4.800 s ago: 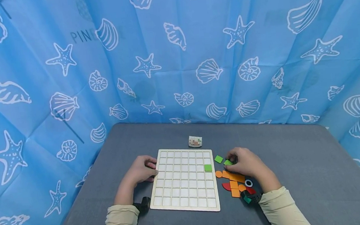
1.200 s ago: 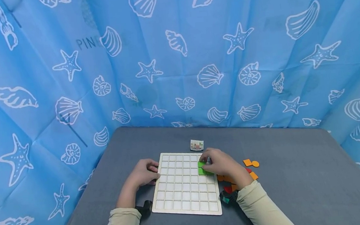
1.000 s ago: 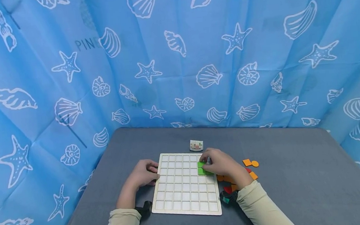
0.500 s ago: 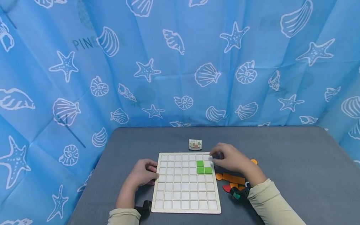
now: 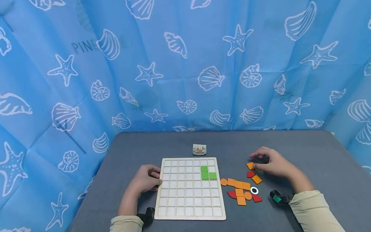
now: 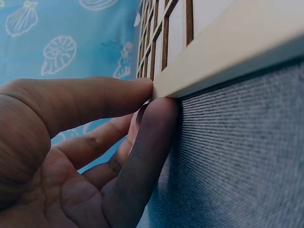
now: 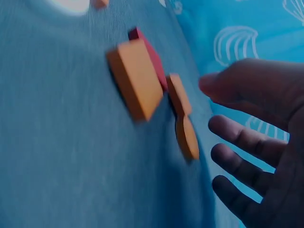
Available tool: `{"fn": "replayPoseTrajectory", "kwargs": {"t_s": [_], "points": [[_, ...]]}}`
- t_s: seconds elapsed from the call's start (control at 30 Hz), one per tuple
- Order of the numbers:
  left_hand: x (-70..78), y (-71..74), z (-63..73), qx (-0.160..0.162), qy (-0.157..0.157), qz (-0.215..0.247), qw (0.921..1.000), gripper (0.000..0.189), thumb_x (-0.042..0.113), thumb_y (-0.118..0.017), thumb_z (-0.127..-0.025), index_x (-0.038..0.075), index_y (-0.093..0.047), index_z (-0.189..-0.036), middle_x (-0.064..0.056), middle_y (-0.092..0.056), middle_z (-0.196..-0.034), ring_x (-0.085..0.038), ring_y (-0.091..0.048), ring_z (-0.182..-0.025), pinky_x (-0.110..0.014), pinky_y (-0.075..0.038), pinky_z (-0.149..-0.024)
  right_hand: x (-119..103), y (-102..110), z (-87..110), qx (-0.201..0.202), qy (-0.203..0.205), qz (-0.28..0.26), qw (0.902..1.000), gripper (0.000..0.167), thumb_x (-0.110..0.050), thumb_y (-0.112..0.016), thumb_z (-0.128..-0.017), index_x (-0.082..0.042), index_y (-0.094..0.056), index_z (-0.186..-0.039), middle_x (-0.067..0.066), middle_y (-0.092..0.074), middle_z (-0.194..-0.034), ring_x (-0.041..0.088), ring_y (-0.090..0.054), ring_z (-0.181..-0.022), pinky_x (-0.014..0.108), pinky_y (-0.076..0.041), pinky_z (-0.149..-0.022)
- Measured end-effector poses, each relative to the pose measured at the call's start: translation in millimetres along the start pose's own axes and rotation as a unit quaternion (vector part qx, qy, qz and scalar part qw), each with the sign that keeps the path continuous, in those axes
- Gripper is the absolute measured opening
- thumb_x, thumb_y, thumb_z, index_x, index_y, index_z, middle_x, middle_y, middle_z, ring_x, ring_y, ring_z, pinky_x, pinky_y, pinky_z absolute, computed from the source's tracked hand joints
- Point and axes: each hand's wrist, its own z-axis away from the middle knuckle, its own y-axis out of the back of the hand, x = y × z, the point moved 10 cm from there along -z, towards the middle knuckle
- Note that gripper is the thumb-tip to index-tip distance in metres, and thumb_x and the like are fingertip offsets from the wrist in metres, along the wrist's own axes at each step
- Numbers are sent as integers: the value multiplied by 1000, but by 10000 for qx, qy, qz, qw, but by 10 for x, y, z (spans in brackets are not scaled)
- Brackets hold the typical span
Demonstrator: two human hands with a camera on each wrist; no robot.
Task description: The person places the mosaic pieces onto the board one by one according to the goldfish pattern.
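Note:
In the head view a pale wooden grid board (image 5: 189, 193) lies flat, with three green square tiles (image 5: 205, 175) in cells near its upper right. My left hand (image 5: 144, 179) pinches the board's left edge; in the left wrist view the thumb (image 6: 128, 92) meets the rim and a finger (image 6: 154, 123) sits just under it. To the right, my right hand (image 5: 274, 164) hovers by an orange square tile (image 5: 250, 166), holding nothing. From the right wrist its fingers are spread apart, beside an orange round tile (image 7: 188, 139), a red piece (image 7: 151, 54) and a nearer orange square.
Right of the board lie several orange tiles (image 5: 239, 192), red quarter pieces (image 5: 257, 198) and a white ring piece (image 5: 254, 190). A small pattern card (image 5: 199, 149) is behind the board on the grey table (image 5: 154, 140). A blue seashell curtain (image 5: 182, 75) hangs behind.
A second and third green tile have come onto the board from the table at its right. My right hand has since let go and moved right to the orange pieces. The left hand stays put.

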Motion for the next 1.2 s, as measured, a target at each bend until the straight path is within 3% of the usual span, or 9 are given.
{"fn": "replayPoseTrajectory", "kwargs": {"t_s": [0.27, 0.73, 0.93, 1.2], "points": [[-18, 14, 15, 46, 4, -16, 10000, 41, -7, -76, -89, -4, -67, -129, -15, -63, -100, -24, -65, -79, -36, -62, -60, 95, -71, 53, -284, -21, 0, 9996, 33, -18, -84, -91, -7, -78, -122, 8, -66, -112, 19, -51, -99, 28, -47, -81], [-27, 4, 7, 51, 35, 13, 10000, 41, -8, -76, -88, -3, -68, -128, -14, -62, -99, -24, -65, -79, -35, -61, -59, 80, -36, 72, -4, -279, -79, 9996, 26, -18, -82, -92, -7, -78, -115, 7, -71, -108, 18, -57, -93, 25, -50, -76], [-19, 16, 16, 27, 19, 89, 10000, 41, -9, -75, -89, -4, -67, -129, -14, -61, -98, -25, -65, -78, -36, -62, -59, -62, -97, -7, -37, -302, -219, 9993, 30, -22, -82, -94, -6, -77, -118, 10, -74, -109, 17, -62, -91, 25, -56, -75], [9, 18, 8, 7, -12, 86, 10000, 42, -9, -75, -88, -5, -67, -129, -15, -62, -99, -25, -66, -78, -36, -62, -59, -470, -337, -199, -87, -6, -257, 9996, 25, -21, -83, -93, -9, -78, -115, 7, -73, -109, 22, -63, -96, 34, -57, -83]]}}
